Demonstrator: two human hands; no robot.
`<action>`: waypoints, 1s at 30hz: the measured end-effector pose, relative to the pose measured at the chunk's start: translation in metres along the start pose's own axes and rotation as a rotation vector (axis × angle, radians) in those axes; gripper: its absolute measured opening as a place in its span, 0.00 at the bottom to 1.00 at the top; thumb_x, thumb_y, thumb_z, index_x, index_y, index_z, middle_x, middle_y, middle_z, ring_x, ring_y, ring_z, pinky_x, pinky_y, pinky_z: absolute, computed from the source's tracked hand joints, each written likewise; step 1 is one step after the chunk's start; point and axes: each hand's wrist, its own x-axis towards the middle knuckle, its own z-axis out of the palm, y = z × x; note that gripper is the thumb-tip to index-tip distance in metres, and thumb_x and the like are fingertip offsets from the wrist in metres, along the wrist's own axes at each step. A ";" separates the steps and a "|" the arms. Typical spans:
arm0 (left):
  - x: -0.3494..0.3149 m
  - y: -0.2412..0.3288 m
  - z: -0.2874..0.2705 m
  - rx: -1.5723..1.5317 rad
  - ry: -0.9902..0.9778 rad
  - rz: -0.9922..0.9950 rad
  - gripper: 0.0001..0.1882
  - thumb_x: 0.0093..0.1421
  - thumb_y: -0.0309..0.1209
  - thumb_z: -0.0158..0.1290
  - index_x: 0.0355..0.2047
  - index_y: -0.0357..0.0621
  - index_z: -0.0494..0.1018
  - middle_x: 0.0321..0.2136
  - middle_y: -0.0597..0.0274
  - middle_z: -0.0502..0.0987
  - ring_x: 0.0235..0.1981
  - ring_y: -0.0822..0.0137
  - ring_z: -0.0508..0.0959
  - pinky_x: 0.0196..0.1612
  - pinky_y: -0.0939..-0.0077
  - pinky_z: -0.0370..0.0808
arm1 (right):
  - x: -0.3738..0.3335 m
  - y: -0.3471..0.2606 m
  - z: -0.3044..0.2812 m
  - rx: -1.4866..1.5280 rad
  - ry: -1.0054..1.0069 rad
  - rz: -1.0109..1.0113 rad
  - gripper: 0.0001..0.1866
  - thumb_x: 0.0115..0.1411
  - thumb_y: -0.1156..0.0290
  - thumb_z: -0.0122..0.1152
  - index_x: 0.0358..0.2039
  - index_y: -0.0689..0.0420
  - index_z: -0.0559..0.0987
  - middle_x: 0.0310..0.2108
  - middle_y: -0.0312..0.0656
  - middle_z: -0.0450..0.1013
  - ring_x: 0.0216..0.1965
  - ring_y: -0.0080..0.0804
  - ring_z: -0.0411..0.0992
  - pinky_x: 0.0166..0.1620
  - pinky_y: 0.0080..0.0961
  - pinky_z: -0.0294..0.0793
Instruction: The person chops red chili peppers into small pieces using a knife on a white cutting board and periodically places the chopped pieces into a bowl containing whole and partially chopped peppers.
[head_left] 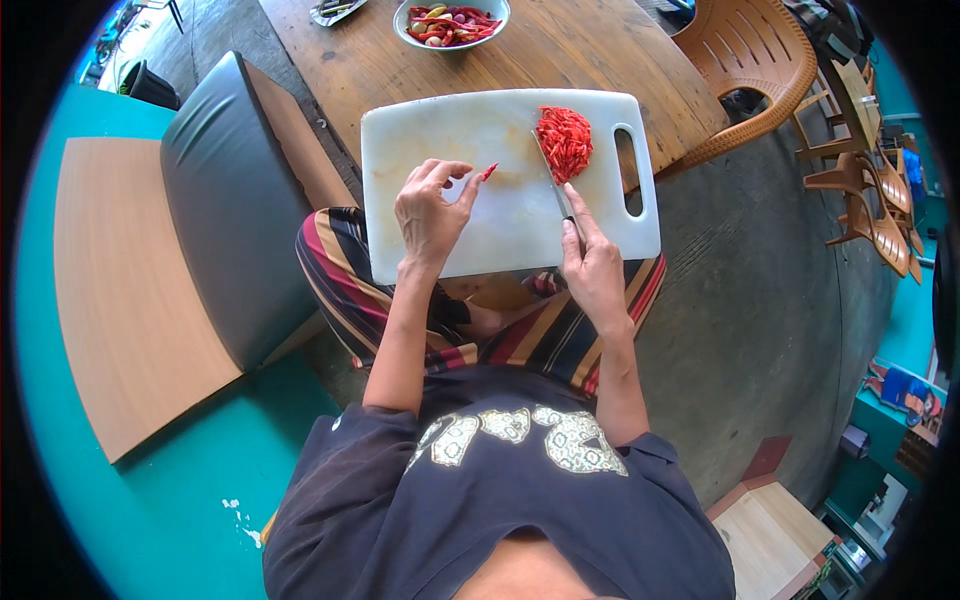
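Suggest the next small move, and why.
I'd probably bring the red piece toward the knife: they are apart, the left hand pinching one and the right hand holding the other beside the heap of red slices on the white board.

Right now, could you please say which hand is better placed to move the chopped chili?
Probably the right hand: it holds the knife beside the chopped chili, while the left hand pinches a chili piece farther left.

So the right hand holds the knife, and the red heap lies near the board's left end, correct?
Wrong end: the head view shows the red heap near the right end of the board. The right hand does hold the knife.
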 end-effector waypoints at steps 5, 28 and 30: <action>0.004 0.008 0.013 0.013 -0.104 0.026 0.07 0.52 0.31 0.67 0.32 0.47 0.83 0.28 0.65 0.80 0.27 0.69 0.78 0.32 0.73 0.75 | -0.004 0.008 0.010 0.092 0.015 -0.062 0.27 0.66 0.71 0.51 0.65 0.56 0.66 0.44 0.61 0.77 0.45 0.51 0.79 0.50 0.38 0.75; 0.007 0.003 0.019 -0.080 -0.138 -0.083 0.06 0.55 0.27 0.63 0.34 0.43 0.84 0.28 0.60 0.82 0.25 0.70 0.80 0.33 0.75 0.76 | -0.007 0.017 0.008 0.193 0.104 -0.117 0.25 0.64 0.72 0.54 0.62 0.57 0.69 0.48 0.54 0.77 0.43 0.46 0.79 0.51 0.37 0.75; 0.006 0.002 0.021 -0.057 -0.141 -0.059 0.06 0.55 0.27 0.63 0.33 0.43 0.84 0.27 0.60 0.82 0.24 0.69 0.80 0.32 0.75 0.76 | -0.007 0.017 0.007 0.201 0.094 -0.109 0.25 0.64 0.72 0.54 0.62 0.57 0.70 0.47 0.54 0.78 0.43 0.46 0.79 0.51 0.37 0.75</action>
